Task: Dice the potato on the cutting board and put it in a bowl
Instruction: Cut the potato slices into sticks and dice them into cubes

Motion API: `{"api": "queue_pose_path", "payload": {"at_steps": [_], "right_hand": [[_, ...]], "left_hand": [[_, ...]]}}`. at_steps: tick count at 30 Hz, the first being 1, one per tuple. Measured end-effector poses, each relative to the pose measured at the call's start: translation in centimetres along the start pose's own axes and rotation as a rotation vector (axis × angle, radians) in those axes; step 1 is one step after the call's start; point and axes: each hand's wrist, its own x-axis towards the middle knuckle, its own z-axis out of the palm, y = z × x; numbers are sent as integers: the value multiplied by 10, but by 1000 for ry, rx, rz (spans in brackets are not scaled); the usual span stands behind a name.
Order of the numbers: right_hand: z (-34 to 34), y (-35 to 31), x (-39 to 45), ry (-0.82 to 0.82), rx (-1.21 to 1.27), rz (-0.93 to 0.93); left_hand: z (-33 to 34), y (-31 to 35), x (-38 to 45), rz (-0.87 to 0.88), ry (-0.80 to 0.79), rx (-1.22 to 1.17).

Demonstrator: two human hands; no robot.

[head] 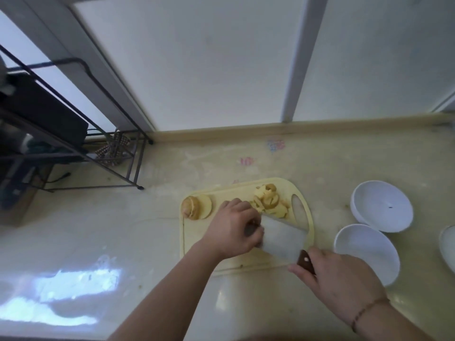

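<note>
A pale yellow cutting board [194, 244] lies on the counter. At its far left corner sit thick potato slices with brown skin [197, 207]. A heap of cut potato pieces [269, 200] lies at the board's far right. My right hand [337, 279] grips the dark wooden handle of a wide cleaver [283, 238], whose blade stands over the middle of the board. My left hand [234, 230] is curled against the blade's left side; what it holds under the fingers is hidden. Two white bowls [382, 205] [366, 252] stand to the right of the board.
A third white dish [448, 244] shows at the right edge. A black metal rack [73, 148] with dark items stands at the far left of the counter. A window wall runs along the back, behind a raised ledge [270, 130].
</note>
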Motion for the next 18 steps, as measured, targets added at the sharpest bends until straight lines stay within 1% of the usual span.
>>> {"api": "queue_pose_path", "payload": {"at_steps": [4, 7, 8, 10, 11, 12, 13, 14, 15, 16, 17, 18], "right_hand": [[-2, -1, 1, 62, -21, -39], [-8, -7, -3, -30, 30, 0], [-10, -6, -3, -31, 14, -2], [-8, -1, -7, -27, -1, 4], [-5, 2, -11, -13, 28, 22], [0, 3, -14, 15, 62, 23], [3, 5, -17, 31, 123, 16], [2, 6, -18, 57, 175, 38], [2, 7, -21, 41, 174, 86], [7, 9, -24, 64, 149, 103], [12, 8, -27, 69, 134, 118], [15, 9, -29, 87, 167, 122]], "left_hand": [[7, -2, 7, -75, -48, 38], [4, -5, 7, -67, -53, 19], [-1, -8, 7, -71, -43, 1], [-12, -23, 5, -98, 61, 3], [-20, -33, 4, -135, 123, 39], [-31, -44, 3, -200, 135, 94], [-43, -55, 1, -277, 73, 156], [-54, -64, 0, -346, -53, 215], [-62, -71, 0, -387, -193, 281], [-67, -77, -1, -393, -317, 348], [-69, -80, 0, -372, -391, 397], [-69, -84, 0, -339, -419, 423]]}}
